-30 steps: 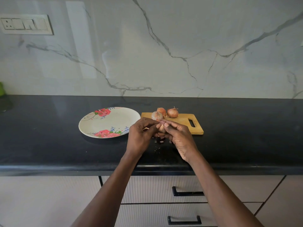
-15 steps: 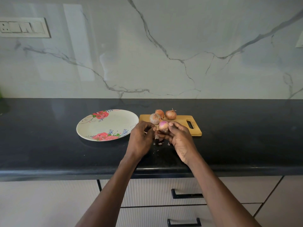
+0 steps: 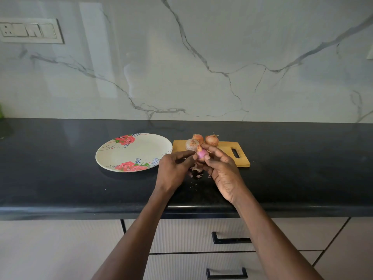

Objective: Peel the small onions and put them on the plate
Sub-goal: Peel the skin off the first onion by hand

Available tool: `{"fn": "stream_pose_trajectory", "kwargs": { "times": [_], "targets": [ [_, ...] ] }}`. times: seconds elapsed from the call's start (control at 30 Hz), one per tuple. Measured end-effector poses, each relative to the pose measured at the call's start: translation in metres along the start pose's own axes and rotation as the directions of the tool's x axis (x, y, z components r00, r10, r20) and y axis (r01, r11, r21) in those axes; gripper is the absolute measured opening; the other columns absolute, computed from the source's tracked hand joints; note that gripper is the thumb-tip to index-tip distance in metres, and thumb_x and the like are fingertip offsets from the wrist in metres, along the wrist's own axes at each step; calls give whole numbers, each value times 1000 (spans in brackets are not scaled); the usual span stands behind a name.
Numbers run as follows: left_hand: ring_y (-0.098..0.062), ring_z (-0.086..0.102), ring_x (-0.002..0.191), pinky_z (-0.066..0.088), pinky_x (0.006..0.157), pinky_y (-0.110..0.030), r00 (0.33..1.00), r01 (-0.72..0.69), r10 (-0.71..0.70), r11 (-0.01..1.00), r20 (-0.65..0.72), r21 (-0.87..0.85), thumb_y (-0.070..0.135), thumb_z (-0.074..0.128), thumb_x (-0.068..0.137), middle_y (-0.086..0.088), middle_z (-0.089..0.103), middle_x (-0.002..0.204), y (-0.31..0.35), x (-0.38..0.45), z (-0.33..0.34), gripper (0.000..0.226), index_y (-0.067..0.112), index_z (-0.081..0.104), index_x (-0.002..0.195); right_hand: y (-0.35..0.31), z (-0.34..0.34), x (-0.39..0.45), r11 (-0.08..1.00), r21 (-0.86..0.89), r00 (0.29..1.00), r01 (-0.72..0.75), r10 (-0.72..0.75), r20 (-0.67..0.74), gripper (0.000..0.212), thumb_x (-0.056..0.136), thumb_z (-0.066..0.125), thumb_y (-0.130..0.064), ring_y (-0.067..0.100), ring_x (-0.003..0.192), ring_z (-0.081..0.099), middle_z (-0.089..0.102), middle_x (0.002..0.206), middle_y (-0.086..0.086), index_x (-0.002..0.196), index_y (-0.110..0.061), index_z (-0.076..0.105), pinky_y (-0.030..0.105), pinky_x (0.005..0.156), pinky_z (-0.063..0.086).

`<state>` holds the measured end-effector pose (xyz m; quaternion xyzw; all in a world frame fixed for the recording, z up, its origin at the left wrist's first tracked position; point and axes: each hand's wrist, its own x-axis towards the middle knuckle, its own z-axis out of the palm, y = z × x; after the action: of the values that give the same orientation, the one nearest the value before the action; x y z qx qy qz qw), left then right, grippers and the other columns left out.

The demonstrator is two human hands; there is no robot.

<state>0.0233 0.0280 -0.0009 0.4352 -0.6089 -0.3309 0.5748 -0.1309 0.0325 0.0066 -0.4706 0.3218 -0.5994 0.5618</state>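
Observation:
A small pink, partly peeled onion [image 3: 201, 153] sits between my two hands above the black counter. My right hand [image 3: 223, 170] grips it with fingers and thumb. My left hand [image 3: 173, 169] has its fingertips at the onion's left side, pinching at the skin. Three unpeeled onions lie on the wooden cutting board [image 3: 226, 152]: a pale one [image 3: 191, 144], an orange one [image 3: 198, 137] and another orange one [image 3: 212, 140]. The flowered white plate [image 3: 121, 158] lies left of the board with nothing on it.
Dark bits of onion skin [image 3: 196, 174] lie on the counter [image 3: 60, 168] beneath my hands. A marble wall with a switch panel [image 3: 30, 30] stands behind. Drawers with black handles [image 3: 230, 239] are below the counter edge.
The onion has turned in my fingers and shows more bare pink flesh. Both hands stay in the same place over the skin scraps.

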Motion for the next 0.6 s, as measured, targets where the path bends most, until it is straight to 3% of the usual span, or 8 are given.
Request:
{"fn": "stream_pose_trajectory", "kwargs": {
  "times": [0.1, 0.23, 0.43, 0.6],
  "targets": [
    [-23, 75, 80, 61, 66, -33, 999, 10, -8, 999, 37, -53, 17, 73, 91, -2, 79, 89, -3, 2, 0, 17, 13, 79, 106, 1, 0, 0, 1000, 0, 1000, 11, -11, 1, 32, 97, 56, 2, 27, 113, 69, 71, 124, 11, 122, -13, 68, 32, 90, 59],
    [-20, 75, 79, 60, 67, -33, 998, -19, 22, 998, 50, -62, 13, 72, 91, -1, 79, 90, -5, 3, -1, 15, 11, 79, 104, 2, 0, 0, 1000, 1, 1000, 4, -4, 14, 32, 98, 54, 1, 25, 112, 69, 72, 122, 8, 124, -14, 66, 33, 93, 58],
    [-27, 75, 83, 61, 81, -45, 998, -41, 46, 996, 53, -78, 8, 71, 92, -2, 78, 91, -9, 4, -1, 15, 17, 80, 99, 3, 0, 1, 1000, 14, 999, 0, 0, 36, 35, 99, 52, 1, 22, 116, 67, 69, 128, 7, 128, -14, 65, 32, 93, 58],
    [-25, 74, 81, 61, 80, -38, 998, -56, 59, 996, 34, -74, 3, 69, 93, 0, 78, 88, -8, 4, 0, 17, 17, 79, 97, 4, 1, 2, 1000, 27, 999, -5, 3, 41, 35, 100, 51, 2, 25, 119, 66, 68, 131, 9, 125, -17, 66, 35, 96, 57]
  ]
}}
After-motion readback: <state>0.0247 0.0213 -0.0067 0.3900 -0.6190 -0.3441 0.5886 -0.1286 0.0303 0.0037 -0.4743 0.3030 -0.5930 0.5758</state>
